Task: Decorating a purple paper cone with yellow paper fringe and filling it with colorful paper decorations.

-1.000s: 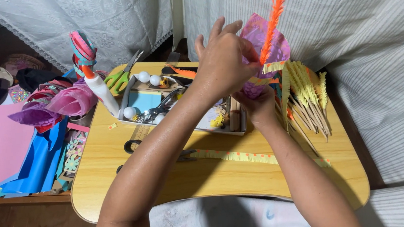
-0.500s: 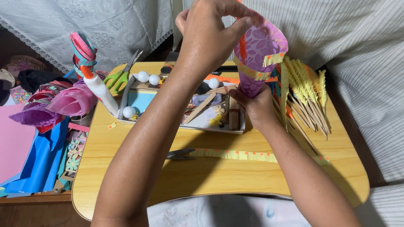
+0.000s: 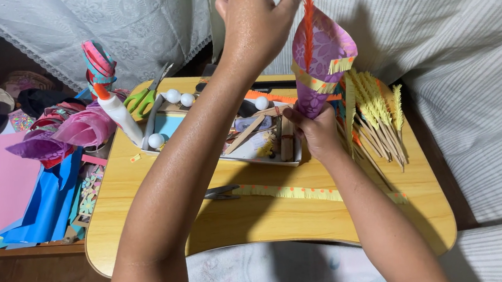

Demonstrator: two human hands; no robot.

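Observation:
My right hand [image 3: 316, 131] grips the narrow bottom of a purple patterned paper cone [image 3: 322, 64] trimmed with a yellow fringed band, holding it upright above the small wooden table [image 3: 257, 218]. My left hand [image 3: 256, 18] is raised at the top of the view and pinches an orange fuzzy pipe cleaner [image 3: 309, 20] that runs down into the cone's open mouth. The pipe cleaner's upper end is cut off by the frame edge.
A shallow tray [image 3: 258, 152] holds wooden sticks, white foam balls and scraps. A glue bottle [image 3: 116, 113] and green scissors [image 3: 143, 99] lie at the left. Yellow fringed sticks [image 3: 377, 116] lie at the right, a fringed paper strip [image 3: 294, 191] in front. Coloured paper sheets [image 3: 10, 190] are stacked far left.
Both hands have lifted the cone and pipe cleaner higher and closer to the camera. The left hand went from above the tray to the cone's mouth, feeding the pipe cleaner into it.

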